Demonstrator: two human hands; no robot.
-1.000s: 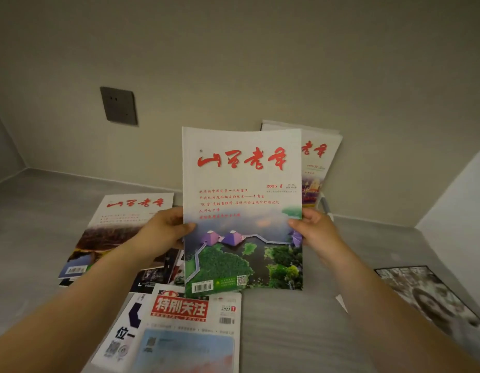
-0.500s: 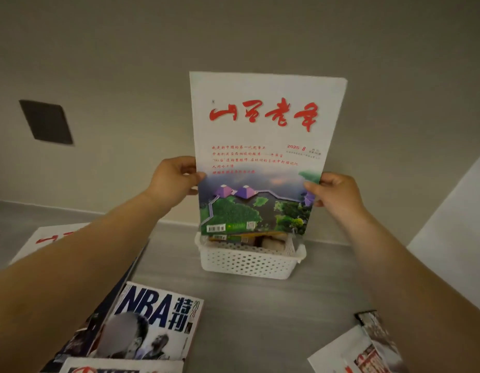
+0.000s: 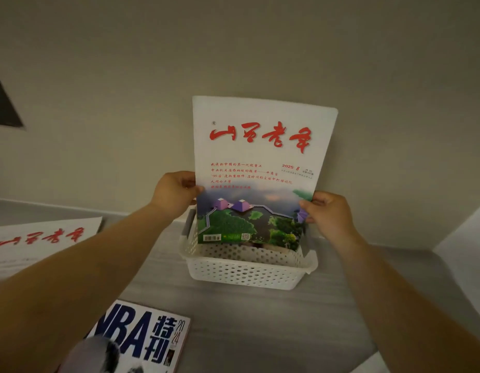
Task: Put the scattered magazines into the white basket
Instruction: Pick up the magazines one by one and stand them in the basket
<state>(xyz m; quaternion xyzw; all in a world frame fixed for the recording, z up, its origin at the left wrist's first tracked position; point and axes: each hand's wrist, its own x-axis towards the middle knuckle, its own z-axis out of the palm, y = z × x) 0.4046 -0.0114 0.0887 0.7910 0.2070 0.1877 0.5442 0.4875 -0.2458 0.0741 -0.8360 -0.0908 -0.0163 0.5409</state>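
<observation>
I hold the red-titled magazine [image 3: 260,168] upright, lower edge just inside the white basket [image 3: 247,273], to slot it in on end. My left hand [image 3: 174,193] pinches its 9 o'clock edge, my right hand [image 3: 327,211] the 3 o'clock, keeping it square. A matching copy [image 3: 42,238] at 9 o'clock and an NBA issue [image 3: 142,337] at 7 wait.
</observation>
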